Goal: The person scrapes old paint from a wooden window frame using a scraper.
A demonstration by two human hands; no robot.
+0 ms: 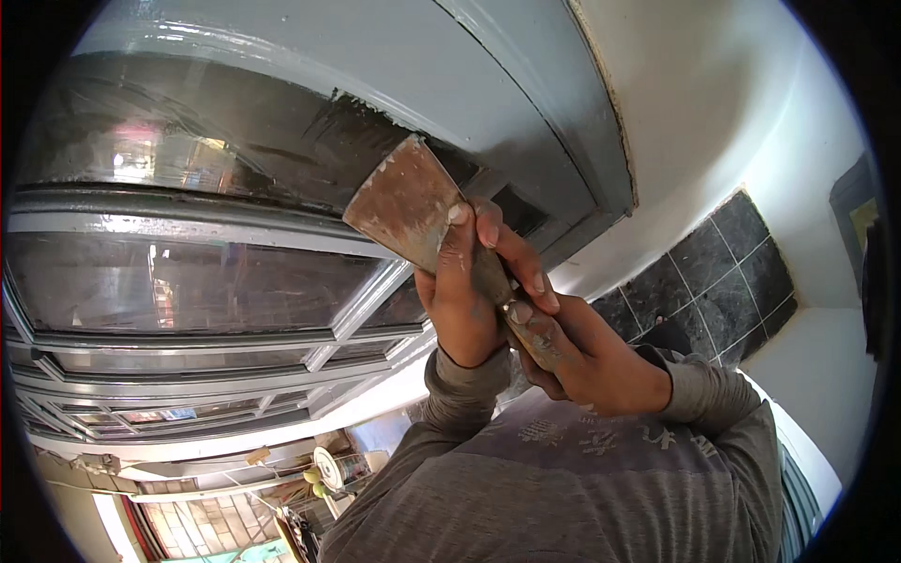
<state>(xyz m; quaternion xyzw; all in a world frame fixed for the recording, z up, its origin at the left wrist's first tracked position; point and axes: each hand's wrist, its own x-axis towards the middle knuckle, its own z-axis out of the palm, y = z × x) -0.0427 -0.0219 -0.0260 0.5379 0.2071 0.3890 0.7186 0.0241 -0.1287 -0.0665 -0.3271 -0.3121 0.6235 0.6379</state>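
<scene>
A broad putty knife (407, 200) with a rust-stained, smeared blade is held up in front of me, its blade towards the upper left. My left hand (464, 302) grips it near the base of the blade, thumb on the upper face. Lower down, my right hand (591, 359) holds the handle (535, 345). Grey smears mark the fingers of both hands. Beyond the blade is a dark glass pane (267, 134) in a grey painted window frame (450, 91). Ragged putty-like material (366, 105) shows along the pane's edge. I cannot tell whether the blade touches the pane.
More glass panes (197, 281) with glossy grey bars run down the left. A pale wall (690, 105) rises at the right, above dark floor tiles (711, 281). Outside at the lower left are a white spool-like object (327, 468) and a light block wall (211, 521).
</scene>
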